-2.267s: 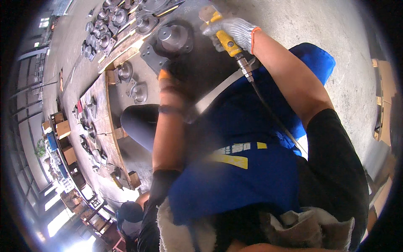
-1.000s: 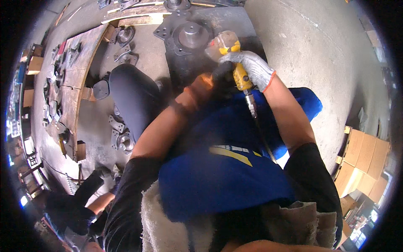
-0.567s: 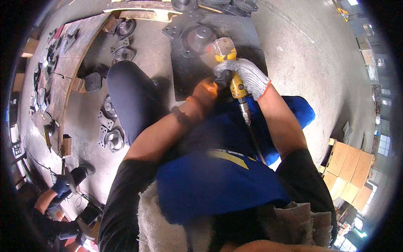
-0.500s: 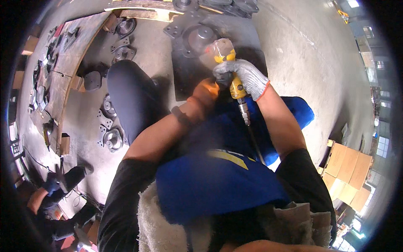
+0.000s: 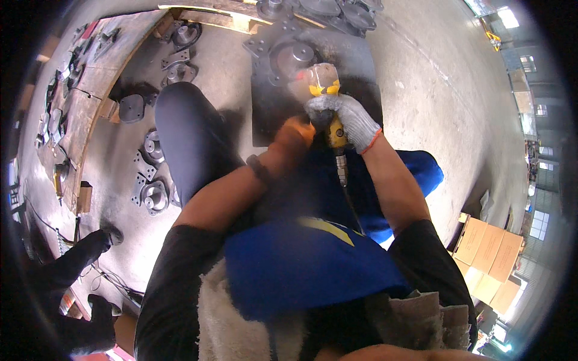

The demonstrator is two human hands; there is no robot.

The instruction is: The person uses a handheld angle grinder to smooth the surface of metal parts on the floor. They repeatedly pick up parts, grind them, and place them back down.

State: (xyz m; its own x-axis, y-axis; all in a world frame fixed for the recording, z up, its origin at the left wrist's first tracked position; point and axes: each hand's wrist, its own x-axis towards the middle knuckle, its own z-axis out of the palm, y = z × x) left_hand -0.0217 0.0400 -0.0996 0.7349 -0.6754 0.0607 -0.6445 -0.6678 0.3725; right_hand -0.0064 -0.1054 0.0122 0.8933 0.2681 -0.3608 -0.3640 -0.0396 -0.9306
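Note:
A yellow air grinder point(image 5: 337, 131) lies in front of me, its scuffed head pointing away toward a dark metal plate with a round raised hub point(image 5: 303, 52). My right hand point(image 5: 352, 117), in a whitish knit glove with an orange cuff, is wrapped round the grinder's body. Close on its left, my left hand point(image 5: 296, 132) is closed at the dark side handle; it looks orange-gloved, and a haze blurs its fingers. From the grinder's rear, a metal hose fitting point(image 5: 341, 170) and thin hose run back toward my lap. The plate rests on a dark slab point(image 5: 355, 66).
Several flanged metal parts point(image 5: 155, 197) lie on the floor left of my knee. More dark parts point(image 5: 322, 7) are heaped beyond the slab. A wooden bench point(image 5: 96, 90) with metal pieces stands far left. Cardboard boxes point(image 5: 487, 246) are stacked at right. Another person's legs point(image 5: 84, 259) show lower left.
The view has shifted slightly. The grinder's rear end and hose have swung a little left, with both hands still at the tool. The other person's gloved hand at lower left is out of sight.

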